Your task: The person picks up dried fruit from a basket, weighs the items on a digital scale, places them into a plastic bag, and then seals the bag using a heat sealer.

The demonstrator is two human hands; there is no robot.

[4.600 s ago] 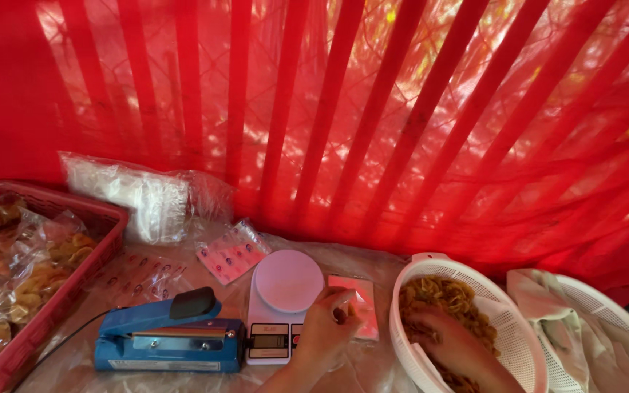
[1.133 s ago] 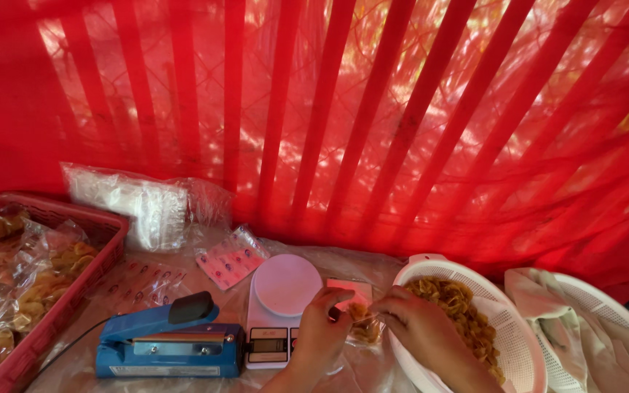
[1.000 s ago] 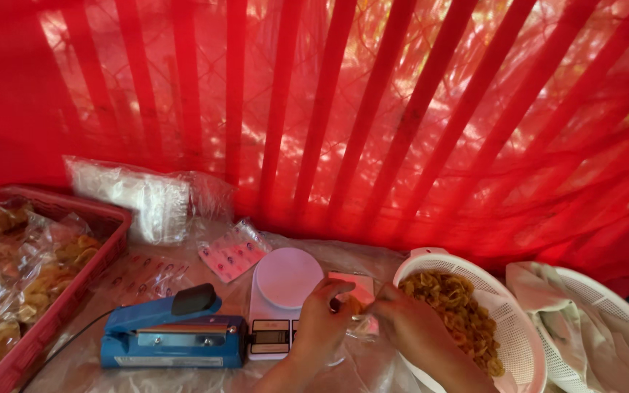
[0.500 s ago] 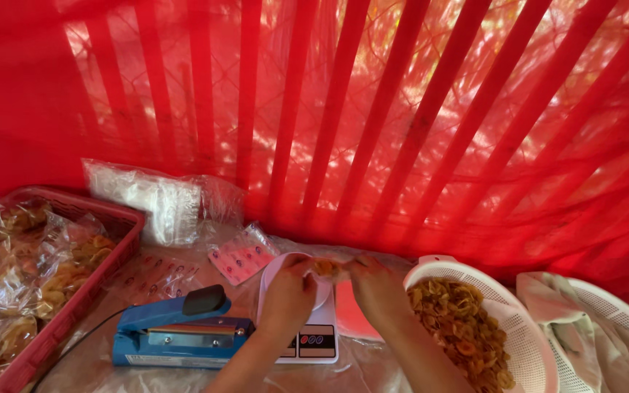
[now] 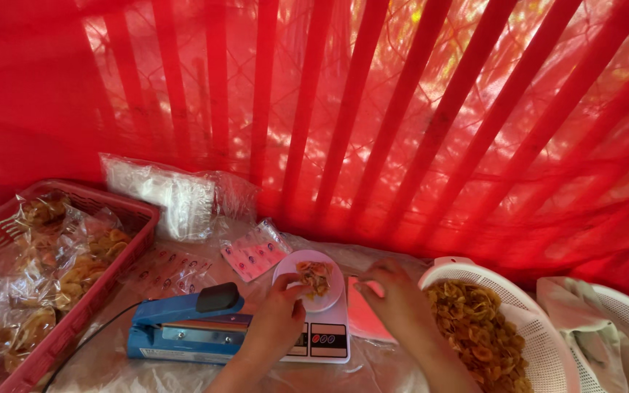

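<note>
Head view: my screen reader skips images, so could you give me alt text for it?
A person's left hand touches a small bag of fried snacks on a white kitchen scale, the right hand beside it. Around them: a blue heat sealer, a white basket of snacks, a red crate of filled bags.

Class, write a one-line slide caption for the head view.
Left hand steadies a bag of chips on a kitchen scale; right hand hovers beside.

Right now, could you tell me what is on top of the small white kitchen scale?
A clear bag of fried snacks lies on the scale pan, left hand touching it. The pan beneath is hidden.
</note>
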